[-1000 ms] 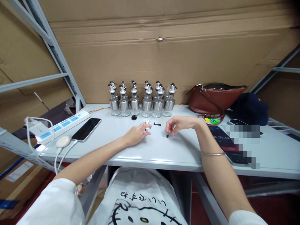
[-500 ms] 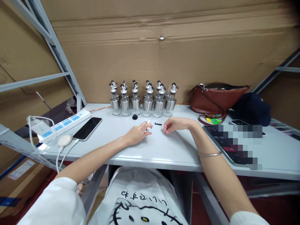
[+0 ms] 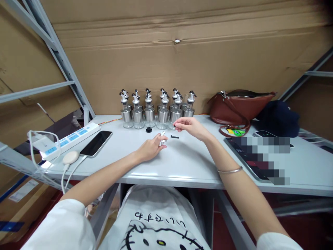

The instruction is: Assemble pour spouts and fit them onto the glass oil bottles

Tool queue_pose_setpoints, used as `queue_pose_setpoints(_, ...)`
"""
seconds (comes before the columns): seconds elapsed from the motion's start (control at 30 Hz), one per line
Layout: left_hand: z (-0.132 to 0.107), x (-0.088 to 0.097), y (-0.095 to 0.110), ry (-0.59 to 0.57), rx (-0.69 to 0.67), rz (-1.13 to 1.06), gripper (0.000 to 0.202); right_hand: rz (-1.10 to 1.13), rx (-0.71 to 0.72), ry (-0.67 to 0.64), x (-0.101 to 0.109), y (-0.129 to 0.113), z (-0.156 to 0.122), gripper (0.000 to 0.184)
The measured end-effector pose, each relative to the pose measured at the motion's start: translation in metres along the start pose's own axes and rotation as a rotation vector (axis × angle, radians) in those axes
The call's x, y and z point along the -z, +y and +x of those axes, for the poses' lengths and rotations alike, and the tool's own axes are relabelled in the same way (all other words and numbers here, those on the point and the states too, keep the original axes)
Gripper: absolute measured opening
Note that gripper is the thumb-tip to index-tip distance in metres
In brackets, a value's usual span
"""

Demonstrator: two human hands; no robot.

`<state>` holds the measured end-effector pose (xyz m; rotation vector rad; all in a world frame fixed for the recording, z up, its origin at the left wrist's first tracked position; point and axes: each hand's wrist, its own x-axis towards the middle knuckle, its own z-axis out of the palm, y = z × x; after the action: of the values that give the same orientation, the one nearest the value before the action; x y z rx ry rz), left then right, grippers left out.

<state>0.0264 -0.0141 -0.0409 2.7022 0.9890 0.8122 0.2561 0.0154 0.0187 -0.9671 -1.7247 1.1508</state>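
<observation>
My left hand (image 3: pixel 150 148) rests on the grey table (image 3: pixel 182 163), fingers pinched on a small white spout part (image 3: pixel 162 136). Raised in front of the bottles, my right hand (image 3: pixel 189 125) has its fingertips pinched together on something too small to make out. A short black stick (image 3: pixel 174 136) lies on the table between the hands. A black round cap (image 3: pixel 148 130) sits just left of it. Several glass and steel dispenser bottles (image 3: pixel 157 110) stand in two rows at the back.
A black phone (image 3: pixel 96 143), a white power strip (image 3: pixel 68 139) and a white charger puck (image 3: pixel 70 157) lie at the left. A brown bag (image 3: pixel 239 107), dark cloth (image 3: pixel 279 119) and a dark tablet (image 3: pixel 249 154) occupy the right. Cardboard lines the back wall.
My right hand lifted from the table and moved back and left toward the bottles. The small black piece under it is no longer seen on the table. My left hand stayed put.
</observation>
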Motion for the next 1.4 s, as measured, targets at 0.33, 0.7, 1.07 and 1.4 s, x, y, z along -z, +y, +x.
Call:
queue_pose_setpoints(0.33,-0.001,-0.002,-0.001,0.009,-0.039,0.024,0.025,0.287,-0.048,-0.1,-0.045,-0.004,-0.002,0.048)
queue_pose_setpoints(0.7,-0.001,-0.004,-0.002,0.014,-0.08,0.103,0.026,0.414,-0.063,-0.118,-0.045,0.001,-0.003,0.042)
queue_pose_setpoints(1.07,-0.001,-0.003,-0.002,0.038,-0.149,0.158,0.026,0.518,-0.085,-0.198,-0.042,0.004,-0.004,0.028)
queue_pose_setpoints(1.4,-0.003,-0.004,-0.004,0.057,-0.232,0.135,0.03,0.596,-0.205,-0.426,-0.037,-0.002,-0.008,0.027)
